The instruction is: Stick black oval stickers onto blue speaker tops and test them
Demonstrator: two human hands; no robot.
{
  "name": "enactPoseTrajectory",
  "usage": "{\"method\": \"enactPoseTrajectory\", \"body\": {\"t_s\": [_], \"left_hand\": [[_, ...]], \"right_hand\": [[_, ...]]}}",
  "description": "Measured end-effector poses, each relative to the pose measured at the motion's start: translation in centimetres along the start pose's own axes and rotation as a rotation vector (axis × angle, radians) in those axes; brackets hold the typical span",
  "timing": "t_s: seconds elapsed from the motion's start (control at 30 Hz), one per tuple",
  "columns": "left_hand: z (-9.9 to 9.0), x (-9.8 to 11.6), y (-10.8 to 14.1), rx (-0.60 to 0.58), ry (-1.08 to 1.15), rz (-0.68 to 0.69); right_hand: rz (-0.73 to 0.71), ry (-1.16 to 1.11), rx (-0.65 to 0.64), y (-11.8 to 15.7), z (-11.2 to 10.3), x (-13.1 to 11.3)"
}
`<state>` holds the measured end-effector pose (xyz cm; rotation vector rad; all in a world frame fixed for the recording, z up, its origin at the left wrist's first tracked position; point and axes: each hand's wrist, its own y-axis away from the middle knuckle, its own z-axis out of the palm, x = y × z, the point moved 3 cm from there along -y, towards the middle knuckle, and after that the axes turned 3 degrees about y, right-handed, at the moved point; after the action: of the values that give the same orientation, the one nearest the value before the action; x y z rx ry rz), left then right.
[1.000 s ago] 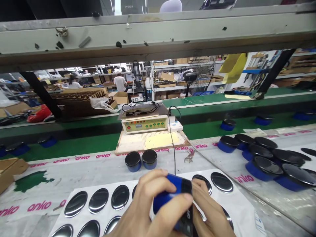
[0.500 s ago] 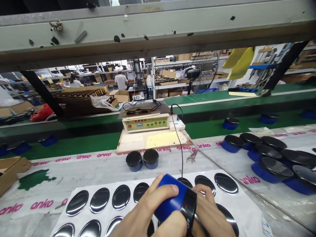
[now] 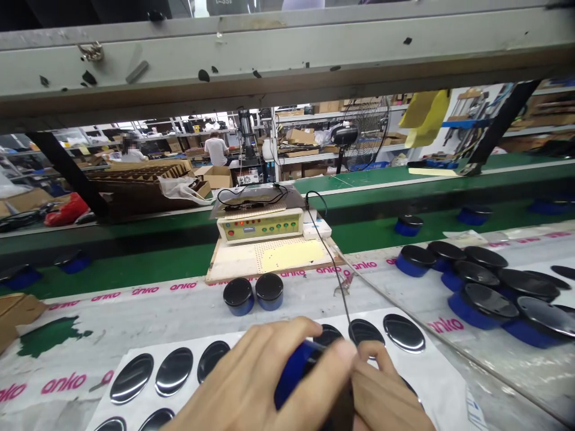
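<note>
A round blue device with a black end (image 3: 290,368) is in my left hand (image 3: 256,380), whose fingers and thumb wrap over it and cover most of it. Close against its right side, my right hand (image 3: 381,386) is closed at the fingertips on a thin dark cable (image 3: 335,263). That cable comes down from the tester box (image 3: 260,227); its end is hidden by my fingers. Under both hands lies a white sheet (image 3: 442,374) bearing rows of glossy black discs (image 3: 174,371). Two more blue-and-black devices (image 3: 238,296) stand side by side just beyond it.
Several blue devices with black tops (image 3: 489,305) crowd the right side. Others sit on the green conveyor (image 3: 359,230) behind. A grey cable (image 3: 449,341) crosses the bench at right. A metal shelf beam (image 3: 287,54) spans overhead. A cardboard box (image 3: 20,314) is at far left.
My left hand has turned the device, so its black end with the OFF marking is now mostly covered. The cable slants further right toward my right hand. The view has shifted slightly.
</note>
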<state>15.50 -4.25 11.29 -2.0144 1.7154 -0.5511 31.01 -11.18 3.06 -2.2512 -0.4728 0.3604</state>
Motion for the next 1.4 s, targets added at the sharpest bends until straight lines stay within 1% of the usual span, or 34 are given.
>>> {"method": "enactPoseTrajectory", "body": {"t_s": [0.03,0.07,0.1,0.13,0.17,0.2,0.23,0.27,0.3,0.33,0.4,0.43,0.5,0.57,0.63,0.67,0.7,0.73,0.8,0.87,0.9,0.93,0.97,1.0,1.03,1.07,1.13,1.2,1.27,1.33,1.4], "left_hand": [[-0.1,-0.1,-0.5,-0.051,-0.051,0.088],[-0.2,-0.3,-1.0,-0.081,-0.070,0.142],[-0.5,-0.7,-1.6,-0.072,-0.073,0.150],[-0.7,-1.3,-2.2,-0.023,-0.079,0.110],[-0.8,-2.0,-2.8,0.053,-0.085,0.033],[-0.7,-2.8,-3.4,0.125,-0.077,-0.067],[-0.2,-3.7,-3.9,0.153,-0.048,-0.177],[0.9,-4.6,-4.4,0.125,0.001,-0.276],[2.4,-5.5,-4.7,0.055,0.063,-0.348],[4.1,-6.3,-5.0,-0.036,0.123,-0.390],[7.4,-7.8,-5.2,-0.200,0.188,-0.422],[8.6,-8.5,-5.4,-0.252,0.197,-0.427],[10.2,-9.7,-6.1,-0.312,0.214,-0.446],[10.8,-10.1,-8.0,-0.335,0.246,-0.449],[11.6,-9.2,-11.3,-0.323,0.312,-0.413],[12.5,-8.4,-13.3,-0.319,0.360,-0.384],[13.9,-7.3,-15.4,-0.321,0.414,-0.357],[15.7,-6.2,-17.5,-0.334,0.471,-0.340],[20.0,-4.0,-21.1,-0.373,0.574,-0.350],[24.0,-2.4,-23.7,-0.387,0.673,-0.400],[25.4,-1.8,-24.6,-0.389,0.727,-0.427],[26.3,-1.4,-25.1,-0.387,0.785,-0.450],[26.5,-1.2,-25.3,-0.379,0.847,-0.469],[26.1,-1.2,-25.2,-0.366,0.915,-0.484],[25.1,-1.3,-24.8,-0.347,0.989,-0.496],[23.6,-1.5,-24.0,-0.325,1.068,-0.506],[19.5,-2.1,-21.5,-0.297,1.237,-0.525],[15.1,-2.7,-17.7,-0.299,1.385,-0.555],[11.3,-3.0,-13.2,-0.284,1.505,-0.623],[8.8,-3.0,-8.7,-0.239,1.668,-0.776],[7.6,-2.8,-4.8,-0.171,1.828,-0.946]], "right_hand": [[-0.006,0.019,0.005,0.2,-0.3,0.2],[-0.007,0.039,0.003,0.3,-0.7,0.4],[-0.003,0.068,-0.013,0.5,-1.3,0.7],[0.008,0.094,-0.030,0.7,-2.0,1.1],[0.031,0.110,-0.040,1.0,-2.7,1.7],[0.066,0.115,-0.028,1.3,-3.4,2.3],[0.117,0.109,0.011,1.7,-4.1,2.9],[0.183,0.099,0.072,2.1,-4.7,3.6],[0.256,0.092,0.149,2.6,-5.1,4.2],[0.328,0.093,0.214,3.2,-5.2,4.8],[0.443,0.097,0.290,4.2,-4.7,5.5],[0.466,0.089,0.308,4.7,-4.3,5.8],[0.458,0.050,0.329,5.3,-3.5,6.0],[0.427,-0.002,0.313,5.5,-3.0,6.1],[0.390,-0.058,0.269,5.4,-2.8,6.0],[0.370,-0.081,0.243,5.3,-2.8,6.0],[0.341,-0.097,0.223,5.1,-2.8,5.9],[0.318,-0.105,0.206,5.0,-2.7,5.8],[0.289,-0.102,0.188,4.9,-2.5,5.8],[0.288,-0.105,0.193,4.9,-2.3,6.0],[0.304,-0.114,0.195,5.0,-2.3,6.0],[0.326,-0.129,0.196,5.0,-2.3,6.1],[0.354,-0.148,0.194,5.0,-2.3,6.2],[0.391,-0.171,0.181,5.1,-2.4,6.2],[0.436,-0.192,0.163,5.2,-2.5,6.3],[0.480,-0.210,0.144,5.4,-2.6,6.3],[0.543,-0.229,0.126,5.7,-2.8,6.2],[0.564,-0.232,0.157,6.0,-3.1,6.3],[0.538,-0.218,0.216,5.7,-3.5,6.2],[0.491,-0.201,0.255,4.6,-3.9,5.8],[0.423,-0.223,0.223,2.6,-4.0,5.0]]}}
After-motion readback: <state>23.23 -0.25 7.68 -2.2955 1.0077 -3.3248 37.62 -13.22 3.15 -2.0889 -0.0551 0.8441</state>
